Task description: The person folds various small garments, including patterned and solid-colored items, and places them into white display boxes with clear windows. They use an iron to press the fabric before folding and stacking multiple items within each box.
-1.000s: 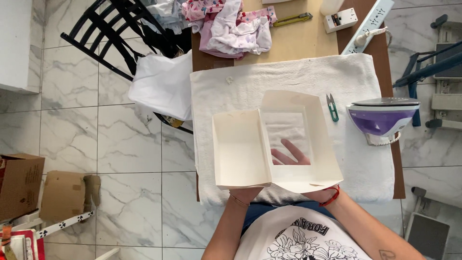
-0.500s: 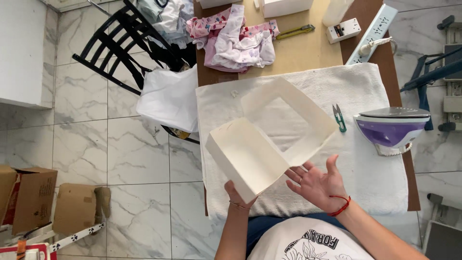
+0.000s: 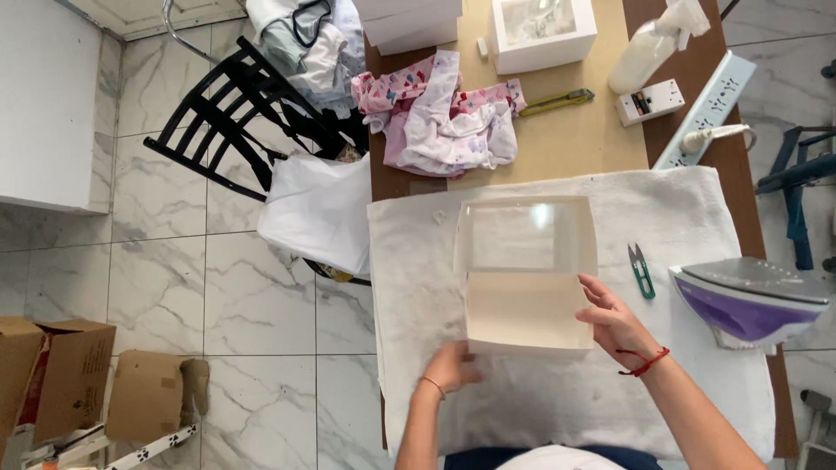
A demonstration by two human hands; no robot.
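A white cardboard box (image 3: 525, 306) with a clear window lid lies on the white towel (image 3: 418, 261) that covers the table. The lid is closed over it. My right hand (image 3: 614, 320) rests against the box's right side with its fingers spread. At the box's near left corner is my left hand (image 3: 453, 365), blurred, its fingers touching the bottom edge. A red cord is tied around my right wrist.
A purple iron (image 3: 749, 300) stands at the right, green thread snips (image 3: 641, 270) beside the box. Behind lie pink and white clothes (image 3: 444, 117), a yellow cutter (image 3: 557, 103), a power strip (image 3: 710, 109), a spray bottle (image 3: 649, 48), more white boxes (image 3: 542, 30). A black chair (image 3: 252, 122) and cardboard boxes (image 3: 52, 374) are left.
The open box was lifted, turned and set down squarely on the towel with its lid closed. My hands moved to its near corners. The view has shifted toward the table.
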